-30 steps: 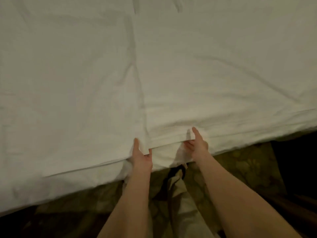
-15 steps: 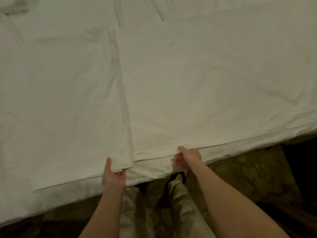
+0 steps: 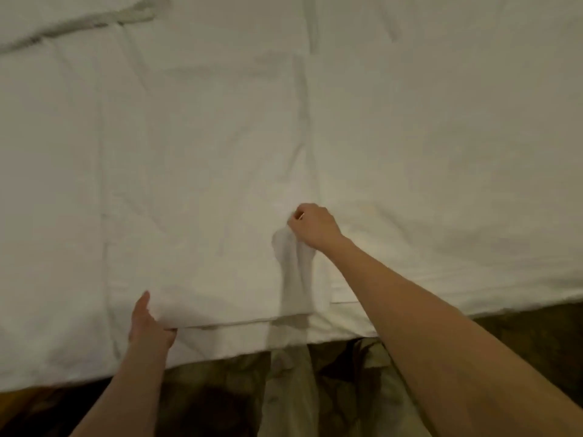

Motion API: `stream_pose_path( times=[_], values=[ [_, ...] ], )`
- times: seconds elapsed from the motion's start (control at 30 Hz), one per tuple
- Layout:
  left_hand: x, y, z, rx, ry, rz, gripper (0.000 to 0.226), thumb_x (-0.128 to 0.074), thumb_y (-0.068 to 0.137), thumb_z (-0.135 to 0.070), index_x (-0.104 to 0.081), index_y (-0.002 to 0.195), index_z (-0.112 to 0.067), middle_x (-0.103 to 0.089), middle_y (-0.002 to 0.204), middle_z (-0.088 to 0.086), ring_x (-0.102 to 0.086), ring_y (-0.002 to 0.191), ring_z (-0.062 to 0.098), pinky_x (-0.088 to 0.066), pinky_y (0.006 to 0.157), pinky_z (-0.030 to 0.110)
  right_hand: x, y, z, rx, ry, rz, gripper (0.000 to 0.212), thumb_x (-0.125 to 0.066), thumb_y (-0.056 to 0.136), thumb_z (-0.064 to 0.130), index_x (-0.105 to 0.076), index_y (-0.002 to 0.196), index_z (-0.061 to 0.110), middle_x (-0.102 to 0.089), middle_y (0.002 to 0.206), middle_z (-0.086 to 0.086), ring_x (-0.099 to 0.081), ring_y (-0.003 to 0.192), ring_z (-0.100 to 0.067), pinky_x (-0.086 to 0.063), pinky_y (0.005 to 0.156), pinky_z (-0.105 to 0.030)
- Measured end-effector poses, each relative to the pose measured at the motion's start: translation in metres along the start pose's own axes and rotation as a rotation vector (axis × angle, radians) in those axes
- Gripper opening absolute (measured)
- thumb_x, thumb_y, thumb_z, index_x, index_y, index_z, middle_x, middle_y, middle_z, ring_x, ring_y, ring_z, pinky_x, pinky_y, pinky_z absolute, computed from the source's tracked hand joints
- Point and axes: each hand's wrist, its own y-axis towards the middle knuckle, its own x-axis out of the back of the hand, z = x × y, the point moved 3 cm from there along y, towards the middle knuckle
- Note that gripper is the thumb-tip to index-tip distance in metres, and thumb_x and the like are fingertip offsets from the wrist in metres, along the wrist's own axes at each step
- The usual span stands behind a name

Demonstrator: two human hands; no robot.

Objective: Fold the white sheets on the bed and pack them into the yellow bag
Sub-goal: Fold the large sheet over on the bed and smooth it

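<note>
White sheets lie spread over the bed, with one folded layer reaching the near edge. At that edge the left hand holds the layer, thumb on top and fingers underneath. The right hand is curled and pinches a corner of the sheet, lifted above the bed. Patterned carpet shows below.

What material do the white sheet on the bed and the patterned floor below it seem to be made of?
White sheet: probably woven cotton or a similar matte cloth; it creases softly and bunches where the right hand pinches it. Patterned floor: likely carpet, dull and mottled, but too dark to be sure.
</note>
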Motion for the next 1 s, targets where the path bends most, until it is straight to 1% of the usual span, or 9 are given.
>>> stream_pose_path(
  times=[0.07,0.13,0.2,0.3,0.37,0.57,0.73,0.83,1.0],
  values=[
    [0.004,0.013,-0.011,-0.016,0.061,0.058,0.035,-0.037,0.103,-0.035,-0.050,0.130,-0.017,-0.048,0.139,0.001,-0.047,0.125,0.022,-0.039,0.101,0.040,-0.020,0.014,0.025,0.021,-0.054,0.023,0.024,-0.050,0.092,0.027,-0.058,0.108,0.011,-0.061,0.107,-0.007,-0.057,0.099,-0.026,-0.041,0.078,-0.030],
    [0.010,0.032,-0.028,-0.070,0.254,0.061,0.024,-0.061,0.092,-0.034,-0.064,0.105,-0.014,-0.062,0.112,0.007,-0.060,0.098,0.026,-0.049,0.081,0.040,-0.043,0.026,0.040,0.011,-0.075,0.082,0.027,-0.048,0.093,0.026,-0.054,0.113,0.009,-0.058,0.112,-0.008,-0.054,0.101,-0.026,-0.037,0.077,-0.030],
    [0.004,0.040,-0.052,-0.162,0.512,0.070,0.031,-0.076,0.080,-0.034,-0.067,0.096,-0.009,-0.063,0.098,0.009,-0.060,0.089,0.026,-0.052,0.082,0.039,-0.064,0.032,0.045,-0.015,-0.079,0.152,0.022,-0.047,0.093,0.024,-0.052,0.108,0.009,-0.056,0.110,-0.010,-0.051,0.096,-0.024,-0.035,0.078,-0.029],
    [-0.032,0.035,-0.087,-0.279,0.652,0.240,0.025,-0.073,0.083,-0.028,-0.062,0.094,-0.008,-0.060,0.102,0.010,-0.057,0.091,0.023,-0.047,0.083,0.036,-0.085,0.037,0.050,-0.039,-0.141,0.179,0.018,-0.047,0.093,0.024,-0.049,0.105,0.010,-0.054,0.106,-0.011,-0.053,0.096,-0.026,-0.037,0.079,-0.031],
    [-0.059,0.032,-0.111,-0.385,0.692,0.313,0.034,-0.069,0.087,-0.024,-0.054,0.115,-0.012,-0.055,0.110,0.004,-0.056,0.090,0.018,-0.044,0.082,0.033,-0.087,0.040,0.060,-0.064,-0.142,0.142,0.030,-0.051,0.092,0.030,-0.054,0.112,0.007,-0.059,0.109,-0.011,-0.057,0.103,-0.029,-0.041,0.085,-0.033],
    [-0.120,0.003,-0.150,-0.706,0.915,0.537,0.064,-0.072,0.081,-0.013,-0.045,0.139,-0.011,-0.055,0.134,0.008,-0.054,0.121,0.024,-0.042,0.105,0.042,-0.059,0.060,0.129,0.003,0.063,-0.051,0.053,-0.055,0.088,0.050,-0.049,0.122,0.010,-0.057,0.121,-0.008,-0.055,0.109,-0.026,-0.041,0.085,-0.033],
    [-0.166,-0.072,-0.134,-0.865,0.969,0.701,0.072,-0.066,0.087,-0.013,-0.027,0.148,-0.013,-0.040,0.138,-0.007,-0.038,0.127,0.009,-0.030,0.101,0.020,0.000,0.081,0.199,0.130,0.086,-0.084,0.084,-0.057,0.085,0.061,-0.028,0.144,0.009,-0.050,0.137,-0.011,-0.052,0.120,-0.030,-0.045,0.094,-0.037],
    [-0.192,-0.117,-0.107,-0.894,1.013,0.736,0.059,-0.059,0.090,-0.007,-0.033,0.143,-0.008,-0.053,0.128,0.004,-0.051,0.120,0.020,-0.041,0.096,0.028,0.035,0.088,0.212,0.171,-0.075,-0.159,0.071,-0.063,0.087,0.043,-0.031,0.139,0.006,-0.052,0.129,-0.009,-0.054,0.115,-0.028,-0.041,0.079,-0.030],
    [-0.246,-0.190,-0.059,-0.940,0.934,0.750,0.054,-0.052,0.079,-0.036,-0.037,0.128,-0.017,-0.063,0.110,0.012,-0.061,0.097,0.032,-0.051,0.084,0.042,0.118,0.089,0.177,0.217,-0.077,-0.363,0.036,-0.048,0.092,0.012,-0.050,0.128,0.011,-0.060,0.119,-0.008,-0.058,0.107,-0.028,-0.040,0.074,-0.028]
  ],
)
